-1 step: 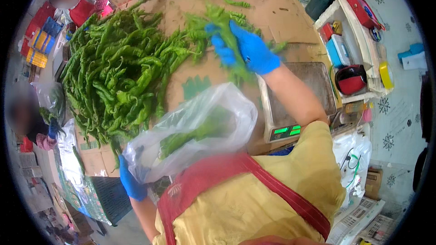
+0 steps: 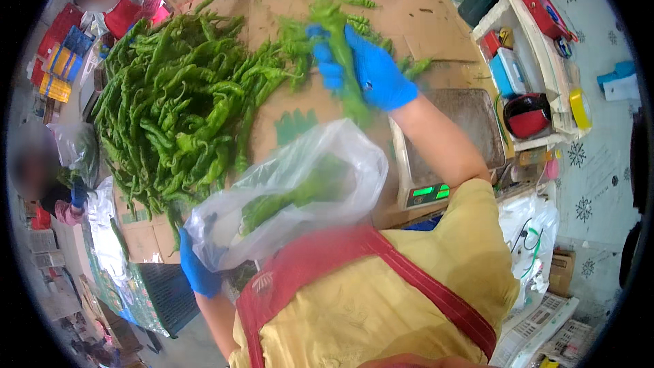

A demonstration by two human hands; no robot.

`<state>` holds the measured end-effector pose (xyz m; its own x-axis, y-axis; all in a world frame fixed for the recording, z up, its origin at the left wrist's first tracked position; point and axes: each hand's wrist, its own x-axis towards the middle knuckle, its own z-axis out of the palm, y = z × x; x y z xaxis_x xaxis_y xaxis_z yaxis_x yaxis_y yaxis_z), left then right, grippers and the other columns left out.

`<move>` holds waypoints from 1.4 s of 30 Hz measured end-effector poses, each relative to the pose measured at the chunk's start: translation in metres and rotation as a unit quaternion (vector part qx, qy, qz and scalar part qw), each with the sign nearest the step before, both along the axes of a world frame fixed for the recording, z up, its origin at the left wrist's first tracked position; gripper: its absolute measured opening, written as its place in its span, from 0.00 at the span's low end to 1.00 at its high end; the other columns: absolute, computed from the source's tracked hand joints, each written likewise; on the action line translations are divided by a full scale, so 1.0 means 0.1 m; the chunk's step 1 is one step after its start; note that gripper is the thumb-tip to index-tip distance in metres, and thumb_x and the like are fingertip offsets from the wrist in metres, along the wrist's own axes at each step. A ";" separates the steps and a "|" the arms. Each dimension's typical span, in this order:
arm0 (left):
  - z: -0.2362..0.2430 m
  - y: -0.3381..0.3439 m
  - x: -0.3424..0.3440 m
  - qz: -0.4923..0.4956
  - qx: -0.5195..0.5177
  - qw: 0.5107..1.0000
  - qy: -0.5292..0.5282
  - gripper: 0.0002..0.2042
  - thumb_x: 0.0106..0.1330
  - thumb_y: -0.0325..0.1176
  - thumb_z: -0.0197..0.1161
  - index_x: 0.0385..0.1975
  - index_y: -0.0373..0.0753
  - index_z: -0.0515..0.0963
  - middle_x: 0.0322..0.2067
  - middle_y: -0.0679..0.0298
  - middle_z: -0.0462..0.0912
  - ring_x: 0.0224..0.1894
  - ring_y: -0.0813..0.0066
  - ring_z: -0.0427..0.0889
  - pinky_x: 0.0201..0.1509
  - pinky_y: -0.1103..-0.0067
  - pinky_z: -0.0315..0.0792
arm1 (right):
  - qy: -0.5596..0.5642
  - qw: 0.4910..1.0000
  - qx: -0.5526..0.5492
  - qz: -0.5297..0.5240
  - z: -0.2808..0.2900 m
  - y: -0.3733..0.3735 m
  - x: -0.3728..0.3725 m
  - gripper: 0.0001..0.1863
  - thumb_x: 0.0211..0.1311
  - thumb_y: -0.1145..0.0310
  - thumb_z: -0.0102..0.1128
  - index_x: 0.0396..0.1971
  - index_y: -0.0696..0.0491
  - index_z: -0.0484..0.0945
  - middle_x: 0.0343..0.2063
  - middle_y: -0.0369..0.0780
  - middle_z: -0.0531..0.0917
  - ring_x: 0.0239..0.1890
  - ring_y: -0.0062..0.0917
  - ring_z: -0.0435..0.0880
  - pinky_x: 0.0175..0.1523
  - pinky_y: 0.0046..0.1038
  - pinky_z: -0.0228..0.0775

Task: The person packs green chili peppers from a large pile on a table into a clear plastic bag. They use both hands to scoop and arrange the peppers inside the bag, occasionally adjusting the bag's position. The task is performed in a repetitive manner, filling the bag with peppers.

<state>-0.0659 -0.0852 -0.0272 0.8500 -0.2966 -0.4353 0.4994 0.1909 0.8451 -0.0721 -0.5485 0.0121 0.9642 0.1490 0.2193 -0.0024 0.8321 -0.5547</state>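
Note:
My right hand (image 2: 381, 75), in a blue glove, grips a bunch of long green peppers (image 2: 335, 24) above the cardboard-covered table (image 2: 409, 0). Just below that bunch is the mouth of a clear plastic bag (image 2: 357, 140), with some green peppers inside (image 2: 279, 206). At the bag's closed end my left hand (image 2: 197, 266), also gloved in blue, holds the plastic; its fingertips are partly hidden. On the left of the table lies a large heap of green peppers (image 2: 170, 109). A few more peppers lie behind my right hand.
A weighing scale (image 2: 460, 123) with a lit green display stands under my right forearm. A shelf (image 2: 545, 48) with tools and tape runs along the right. Two people work at the left, one with a bag (image 2: 85, 150). A dark green crate (image 2: 163, 293) stands below the table's edge.
My right hand, with the peppers, has shifted very slightly to the left. The bag and my left hand look almost the same.

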 end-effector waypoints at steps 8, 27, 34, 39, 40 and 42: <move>0.09 0.17 0.05 -0.093 -0.003 0.991 -0.094 0.28 0.73 0.53 0.35 0.63 0.40 0.63 0.59 0.60 0.70 0.58 0.60 0.70 0.53 0.63 0.71 | 0.007 0.970 0.078 -0.230 0.06 0.91 -0.01 0.20 0.68 0.64 0.51 0.58 0.47 0.65 0.45 0.37 0.74 0.48 0.28 0.75 0.57 0.42 0.68; -0.32 0.61 0.40 -0.092 -0.214 0.972 -0.001 0.21 0.73 0.50 0.41 0.54 0.44 0.70 0.38 0.67 0.79 0.36 0.73 0.77 0.37 0.71 0.73 | -0.249 0.663 -0.706 -0.008 -0.99 1.79 -0.54 0.17 0.61 0.63 0.59 0.47 0.54 0.77 0.45 0.43 0.80 0.49 0.27 0.78 0.56 0.35 0.67; -0.31 0.49 0.08 -0.051 -0.012 0.997 -0.056 0.22 0.72 0.44 0.45 0.60 0.38 0.66 0.54 0.58 0.75 0.52 0.66 0.75 0.48 0.73 0.74 | 0.168 0.571 -0.728 -0.341 -0.73 0.02 0.01 0.15 0.60 0.57 0.60 0.32 0.56 0.79 0.27 0.43 0.82 0.31 0.28 0.82 0.36 0.31 0.73; -0.15 0.40 0.00 0.026 -0.155 0.986 0.059 0.28 0.73 0.54 0.37 0.62 0.38 0.63 0.57 0.57 0.72 0.55 0.61 0.73 0.60 0.66 0.67 | 0.307 0.369 -0.856 -0.190 -1.72 -1.00 0.06 0.30 0.51 0.45 0.59 0.42 0.57 0.80 0.41 0.54 0.81 0.46 0.49 0.79 0.50 0.43 0.72; -0.24 0.50 0.03 0.001 -0.114 0.993 0.007 0.28 0.73 0.54 0.37 0.63 0.38 0.63 0.58 0.57 0.71 0.56 0.61 0.72 0.61 0.66 0.66 | 0.305 0.385 -0.850 -0.189 -1.77 -1.07 0.12 0.28 0.51 0.46 0.58 0.40 0.57 0.80 0.39 0.54 0.81 0.43 0.49 0.80 0.47 0.44 0.72; -0.37 0.64 0.06 -0.007 -0.060 0.997 -0.057 0.28 0.73 0.53 0.38 0.63 0.38 0.62 0.60 0.57 0.69 0.59 0.61 0.70 0.63 0.66 0.63 | 0.305 0.415 -0.837 -0.185 -1.92 -1.23 0.21 0.27 0.53 0.47 0.57 0.37 0.59 0.82 0.35 0.56 0.81 0.37 0.50 0.81 0.43 0.44 0.71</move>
<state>-0.0601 -0.0213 -0.0642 0.8874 -0.3530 -0.2965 0.4047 0.2886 0.8677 -0.0512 -0.6713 -0.1798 0.7888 -0.5826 -0.1959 -0.6114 -0.7111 -0.3471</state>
